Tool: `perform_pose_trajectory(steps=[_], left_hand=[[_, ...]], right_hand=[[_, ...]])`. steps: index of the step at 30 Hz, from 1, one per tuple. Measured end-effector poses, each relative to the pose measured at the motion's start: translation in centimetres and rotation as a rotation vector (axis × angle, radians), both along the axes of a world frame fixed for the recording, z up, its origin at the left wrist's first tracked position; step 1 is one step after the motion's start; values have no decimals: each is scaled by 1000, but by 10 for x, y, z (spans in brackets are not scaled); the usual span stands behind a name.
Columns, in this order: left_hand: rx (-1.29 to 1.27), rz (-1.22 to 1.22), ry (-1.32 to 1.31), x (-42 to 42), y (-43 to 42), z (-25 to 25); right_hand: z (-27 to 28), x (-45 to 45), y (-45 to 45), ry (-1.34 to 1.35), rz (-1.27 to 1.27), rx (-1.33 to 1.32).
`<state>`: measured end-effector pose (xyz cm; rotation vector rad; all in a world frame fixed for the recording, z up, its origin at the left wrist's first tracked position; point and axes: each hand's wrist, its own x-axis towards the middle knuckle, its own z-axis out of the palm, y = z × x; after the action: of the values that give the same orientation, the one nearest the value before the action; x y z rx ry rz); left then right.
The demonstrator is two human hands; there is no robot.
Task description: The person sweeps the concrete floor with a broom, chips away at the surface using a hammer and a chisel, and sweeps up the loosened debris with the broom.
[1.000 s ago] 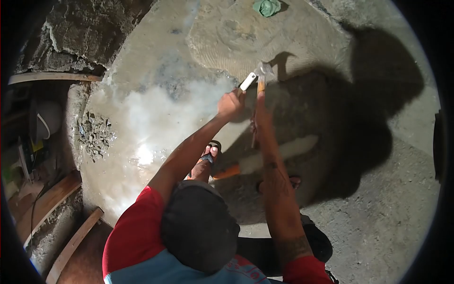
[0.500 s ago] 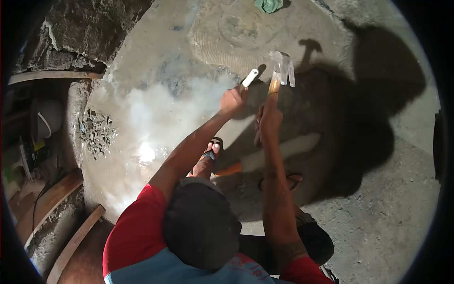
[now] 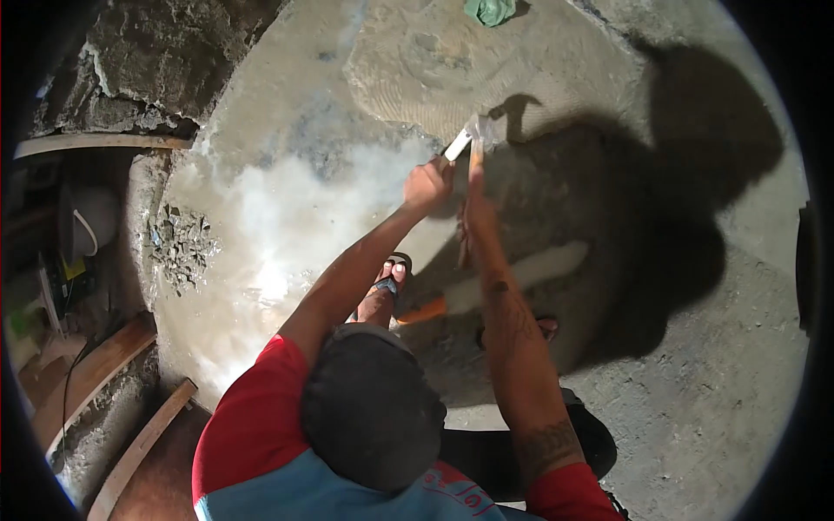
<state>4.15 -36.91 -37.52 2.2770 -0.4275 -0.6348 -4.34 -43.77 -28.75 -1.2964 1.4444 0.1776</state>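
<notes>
My left hand (image 3: 426,185) is closed around a tool whose white end (image 3: 457,145) points up and to the right. What lies at the tool's other end is hidden by the hand. My right hand (image 3: 478,217) grips a hammer by its wooden handle (image 3: 476,160). The hammer's metal head (image 3: 483,130), slightly blurred, is at the white end of the tool. Both hands are over the wet grey concrete floor (image 3: 287,200).
A long pale tool with an orange handle (image 3: 423,312) lies between my sandalled feet. Rubble (image 3: 181,247) is heaped at the left, near curved wooden boards (image 3: 143,451) and a grey bucket (image 3: 89,221). A green crumpled item (image 3: 491,10) sits at the top.
The hammer was against the white end, swung up and right away from it half a second ago, and is back at it now. My left hand has barely moved.
</notes>
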Motion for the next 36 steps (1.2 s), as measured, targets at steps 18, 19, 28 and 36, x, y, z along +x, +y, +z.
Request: perform_pose_trajectory(steps=[18, 19, 28, 36], left_hand=[[-14, 2, 26, 0, -1, -3], [11, -3, 57, 2, -1, 4], [-3, -12, 40, 3, -1, -12], [26, -20, 34, 5, 1, -3]], right_hand=[[50, -1, -7, -413, -187, -36], [41, -2, -4, -415, -188, -37], [27, -6, -11, -213, -108, 78], [27, -5, 8, -287, -201, 154]])
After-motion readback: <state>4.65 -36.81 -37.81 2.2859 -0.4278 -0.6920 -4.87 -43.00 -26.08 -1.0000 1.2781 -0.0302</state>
